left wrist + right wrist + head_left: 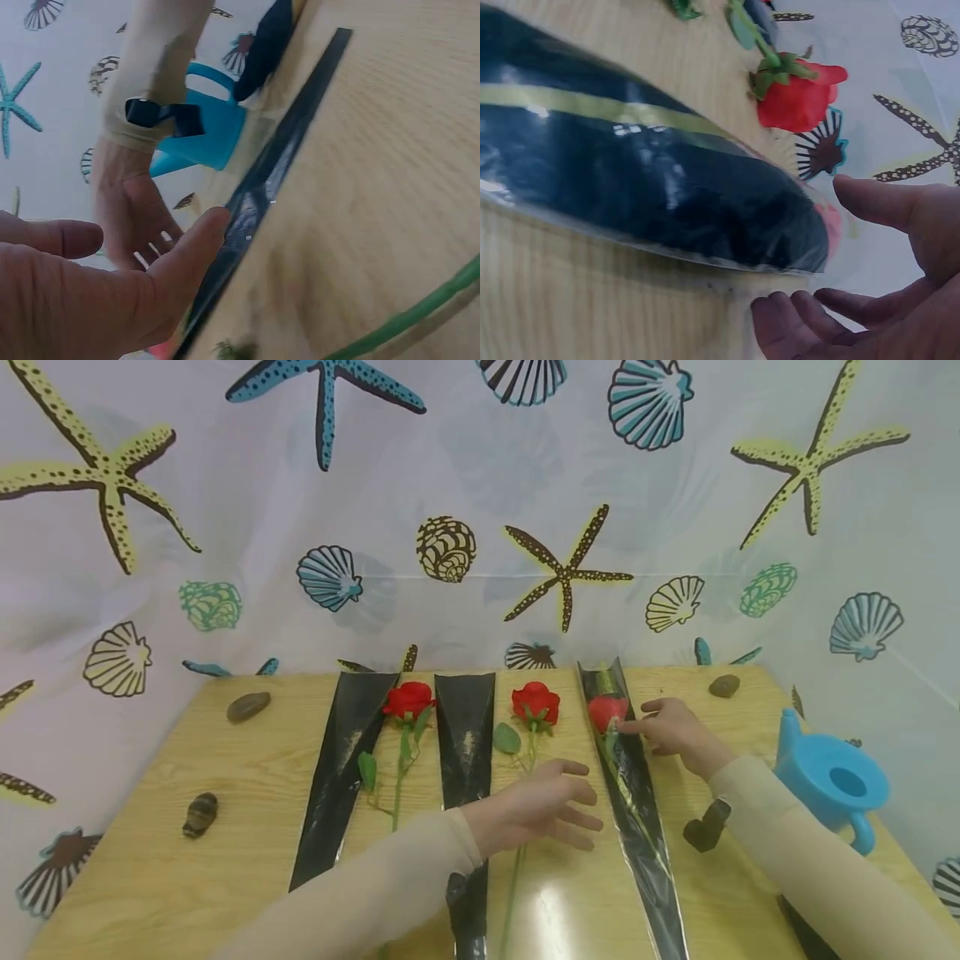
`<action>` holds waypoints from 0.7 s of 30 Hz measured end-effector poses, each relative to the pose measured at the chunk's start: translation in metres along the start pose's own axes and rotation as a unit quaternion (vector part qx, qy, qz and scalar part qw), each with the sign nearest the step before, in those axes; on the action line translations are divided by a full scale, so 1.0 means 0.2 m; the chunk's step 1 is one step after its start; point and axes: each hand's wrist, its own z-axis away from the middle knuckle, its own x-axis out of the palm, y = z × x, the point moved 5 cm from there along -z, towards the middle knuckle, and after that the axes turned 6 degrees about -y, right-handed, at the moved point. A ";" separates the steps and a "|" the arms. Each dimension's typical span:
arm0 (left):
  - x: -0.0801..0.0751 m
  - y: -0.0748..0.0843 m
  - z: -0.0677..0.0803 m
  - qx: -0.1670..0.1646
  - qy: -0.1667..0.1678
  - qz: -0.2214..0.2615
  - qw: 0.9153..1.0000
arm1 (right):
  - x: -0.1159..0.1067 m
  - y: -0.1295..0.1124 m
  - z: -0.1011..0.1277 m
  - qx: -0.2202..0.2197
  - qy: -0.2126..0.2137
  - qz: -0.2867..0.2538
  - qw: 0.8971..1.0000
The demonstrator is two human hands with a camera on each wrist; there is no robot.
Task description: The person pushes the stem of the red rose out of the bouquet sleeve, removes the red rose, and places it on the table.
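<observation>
A red rose (pixel 607 713) lies in the rightmost black flower sleeve (pixel 651 847), behind its clear front, with its green stem running down the sleeve. My right hand (pixel 675 732) is beside this bloom, its index finger reaching to the sleeve's edge; whether it touches is unclear. In the right wrist view its thumb and fingers stand apart near the sleeve's end. My left hand (pixel 536 806) hovers over the stem of the middle rose (pixel 536 704), fingers spread and holding nothing. Another rose (pixel 409 700) lies farther left, between the left sleeve (pixel 360 714) and the middle sleeve (pixel 465 735).
A blue watering can (pixel 825 781) stands at the table's right side, near my right forearm. Dark stones (pixel 248 707) (pixel 724 686) lie near the back corners, and a striped shell-like piece (pixel 200 815) lies at the left. A patterned curtain (pixel 450 468) hangs behind the wooden table (pixel 262 793).
</observation>
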 end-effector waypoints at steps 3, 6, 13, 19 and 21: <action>0.01 -0.09 -0.04 -0.015 0.008 0.000 1.000 | 0.03 0.03 -0.01 0.021 -0.003 0.020 1.000; 0.01 -0.14 -0.06 -0.017 0.015 -0.008 1.000 | 0.06 0.06 -0.02 0.019 0.001 0.033 0.999; 0.01 -0.15 -0.09 -0.001 0.014 -0.032 0.999 | 0.13 0.07 -0.01 0.000 -0.003 -0.034 0.999; 0.01 -0.19 -0.09 -0.007 0.038 -0.058 0.998 | 0.16 0.10 -0.02 0.005 -0.012 -0.108 0.994; 0.01 -0.19 -0.09 -0.003 0.040 -0.065 0.997 | 0.16 0.10 -0.02 0.000 -0.021 -0.134 0.991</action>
